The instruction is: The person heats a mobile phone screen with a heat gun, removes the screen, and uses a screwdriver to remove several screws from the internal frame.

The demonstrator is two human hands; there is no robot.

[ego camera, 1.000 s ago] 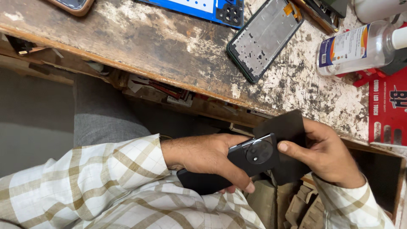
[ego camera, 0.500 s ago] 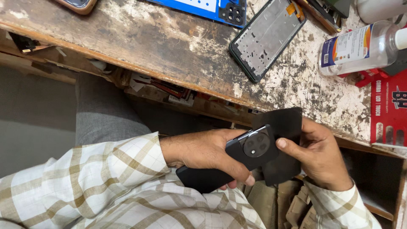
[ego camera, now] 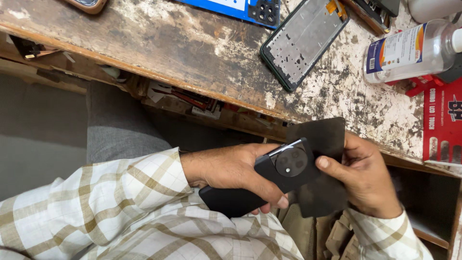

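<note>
At lower centre of frame, left hand [ego camera: 231,168] wrapped around a black rectangular smartphone [ego camera: 240,200], back side up, fingers curled under the body and thumb laid along its edge. Round black camera module [ego camera: 291,161] at the phone's upper end, facing the viewer. Just right of it, right hand [ego camera: 365,178] pinching a dark, limp square cloth [ego camera: 322,137], thumb pressing the cloth against the phone's camera end, remaining fingers closed behind the fabric. Phone held over the lap, clear of the bench, below its front edge.

Step in hand, by appearance: wiping or covering of the phone's back with the cloth. Firm left-hand grip and light thumb pressure called for while cloth bears on the lens ring.

Outward: cream-and-brown checked sleeve [ego camera: 120,207] at lower left. Across the upper frame, worn, stained wooden workbench [ego camera: 168,43]. On it, upper centre, a bare dark-green phone frame [ego camera: 303,41]; upper right, a clear plastic bottle [ego camera: 414,48] lying on its side; right edge, a red box [ego camera: 442,120]; top centre, a blue mat [ego camera: 240,6]. Under the bench edge, a cluttered shelf [ego camera: 187,98], near the hands but not touching.
</note>
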